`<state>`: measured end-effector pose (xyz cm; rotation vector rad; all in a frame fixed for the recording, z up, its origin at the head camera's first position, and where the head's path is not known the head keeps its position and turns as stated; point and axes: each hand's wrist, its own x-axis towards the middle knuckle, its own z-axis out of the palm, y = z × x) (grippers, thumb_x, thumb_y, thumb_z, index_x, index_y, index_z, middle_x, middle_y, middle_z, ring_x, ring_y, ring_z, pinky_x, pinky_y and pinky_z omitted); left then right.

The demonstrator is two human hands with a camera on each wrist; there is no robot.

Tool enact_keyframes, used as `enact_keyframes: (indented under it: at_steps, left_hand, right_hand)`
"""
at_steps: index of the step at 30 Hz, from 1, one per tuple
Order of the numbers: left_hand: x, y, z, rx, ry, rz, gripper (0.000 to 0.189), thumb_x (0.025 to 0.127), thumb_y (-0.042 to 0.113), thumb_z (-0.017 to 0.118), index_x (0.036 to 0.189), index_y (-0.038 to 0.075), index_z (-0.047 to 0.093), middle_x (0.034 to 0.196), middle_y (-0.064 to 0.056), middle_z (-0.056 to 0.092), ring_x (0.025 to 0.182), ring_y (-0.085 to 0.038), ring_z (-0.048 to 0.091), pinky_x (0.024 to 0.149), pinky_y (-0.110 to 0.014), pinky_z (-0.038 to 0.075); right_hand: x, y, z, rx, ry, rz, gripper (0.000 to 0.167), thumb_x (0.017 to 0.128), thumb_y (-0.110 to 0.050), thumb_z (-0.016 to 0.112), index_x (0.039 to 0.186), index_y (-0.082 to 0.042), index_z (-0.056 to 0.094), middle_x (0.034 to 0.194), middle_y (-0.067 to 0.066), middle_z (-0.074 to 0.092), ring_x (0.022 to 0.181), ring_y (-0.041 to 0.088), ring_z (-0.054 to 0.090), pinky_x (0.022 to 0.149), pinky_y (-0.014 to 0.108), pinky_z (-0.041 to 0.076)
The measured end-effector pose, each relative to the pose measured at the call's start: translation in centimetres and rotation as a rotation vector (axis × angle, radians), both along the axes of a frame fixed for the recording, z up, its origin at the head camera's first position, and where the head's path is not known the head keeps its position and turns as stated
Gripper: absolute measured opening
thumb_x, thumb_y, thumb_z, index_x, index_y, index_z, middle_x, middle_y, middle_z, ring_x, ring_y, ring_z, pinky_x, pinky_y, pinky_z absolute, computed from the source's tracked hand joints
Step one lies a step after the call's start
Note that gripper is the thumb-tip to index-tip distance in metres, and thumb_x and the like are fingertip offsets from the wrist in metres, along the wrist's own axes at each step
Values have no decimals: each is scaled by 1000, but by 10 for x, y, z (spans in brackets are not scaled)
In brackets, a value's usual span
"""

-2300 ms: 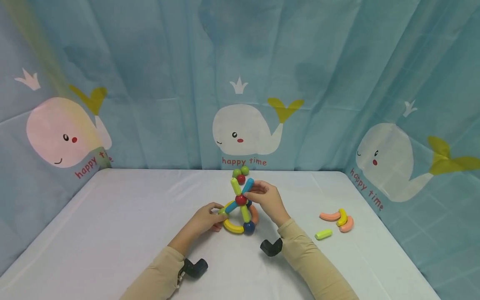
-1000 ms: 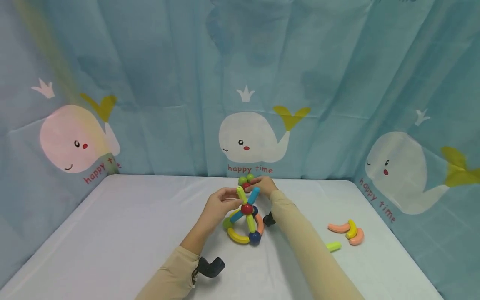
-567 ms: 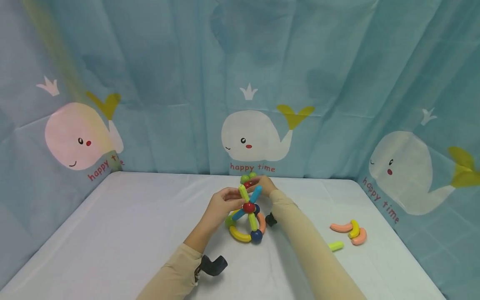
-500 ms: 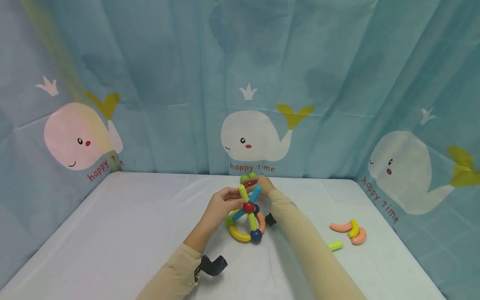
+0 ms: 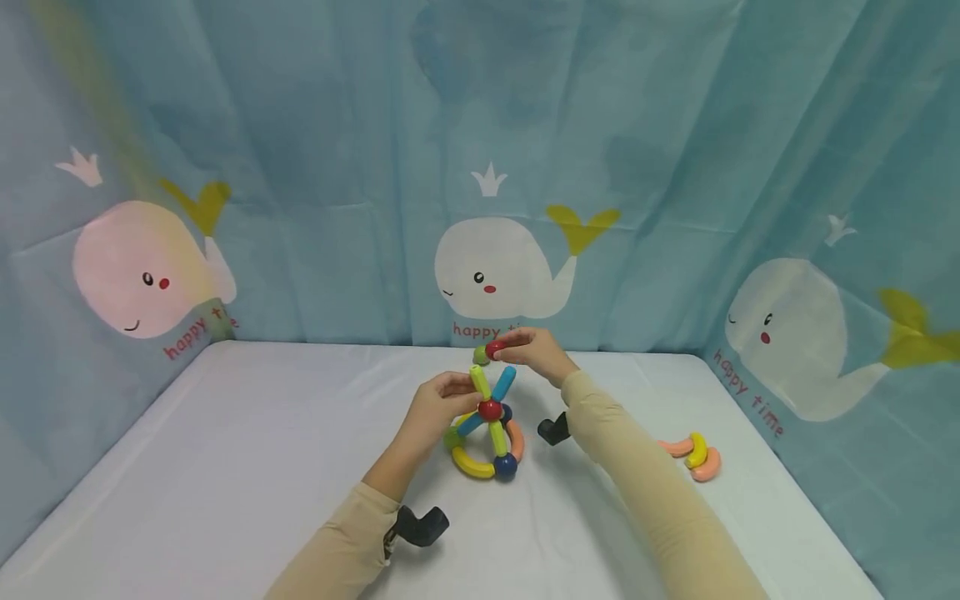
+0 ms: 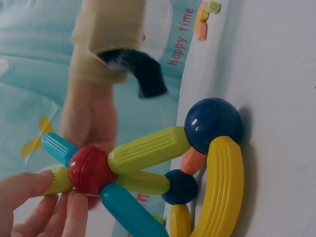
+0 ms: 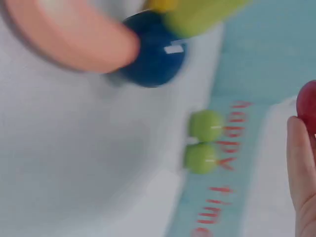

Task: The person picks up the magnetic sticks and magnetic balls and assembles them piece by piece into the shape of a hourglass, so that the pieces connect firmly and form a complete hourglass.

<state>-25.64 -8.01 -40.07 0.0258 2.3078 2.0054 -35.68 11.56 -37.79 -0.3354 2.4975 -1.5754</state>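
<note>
A toy structure of rods and balls stands on the table in front of me. Yellow and orange curved rods (image 5: 474,463) form its ring, joined by dark blue balls (image 6: 213,125) and a green one. Straight rods rise to a red ball (image 5: 490,409), from which a blue rod (image 5: 506,382) and a yellow-green rod (image 5: 480,380) point upward. My left hand (image 5: 438,408) pinches that yellow-green rod just beside the red ball. Behind the structure, my right hand (image 5: 536,350) holds a second red ball (image 7: 308,106) between thumb and fingers, raised off the table.
Two green balls (image 7: 206,126) lie at the table's back edge. To the right are orange and yellow curved rods (image 5: 697,451); a short yellow-green rod (image 6: 212,7) lies by them. A whale-print curtain (image 5: 337,267) hangs around the white table (image 5: 247,467).
My right hand has gone from the structure to the back balls, picked up the red one and lifted it. My left hand has moved from the green ring ball up to the top yellow-green rod.
</note>
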Motion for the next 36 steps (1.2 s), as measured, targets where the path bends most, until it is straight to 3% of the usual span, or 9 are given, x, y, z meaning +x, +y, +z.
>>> enact_keyframes:
  at_steps: [6, 13, 23, 36]
  left_hand:
    - [-2, 0, -2, -17, -16, 14, 34, 92, 27, 71, 121, 11, 65, 122, -8, 69, 115, -24, 64, 110, -51, 46]
    - [-2, -1, -4, 21, -1, 12, 32, 92, 24, 71, 119, 7, 66, 118, -11, 70, 107, -22, 68, 97, -40, 56]
    - [-1, 1, -3, 73, 26, 8, 32, 92, 21, 71, 117, 2, 66, 114, -14, 70, 98, -17, 69, 92, -36, 59]
    - [1, 1, -3, 85, 19, 17, 29, 92, 20, 72, 113, 1, 69, 112, -12, 72, 101, -20, 70, 93, -38, 58]
  right_hand:
    - [22, 8, 33, -53, 57, 103, 38, 88, -25, 75, 122, -10, 68, 119, 9, 71, 109, 20, 66, 104, 45, 51]
    - [40, -3, 55, -68, 103, 152, 36, 86, -24, 76, 120, -13, 71, 113, 6, 74, 103, 19, 68, 103, 46, 51]
    - [43, -15, 61, -23, 80, 184, 35, 85, -23, 78, 118, -13, 73, 110, 6, 75, 105, 20, 67, 101, 46, 53]
    - [44, -18, 64, 18, 89, 213, 35, 84, -19, 79, 118, -15, 73, 112, 6, 75, 103, 18, 69, 97, 40, 56]
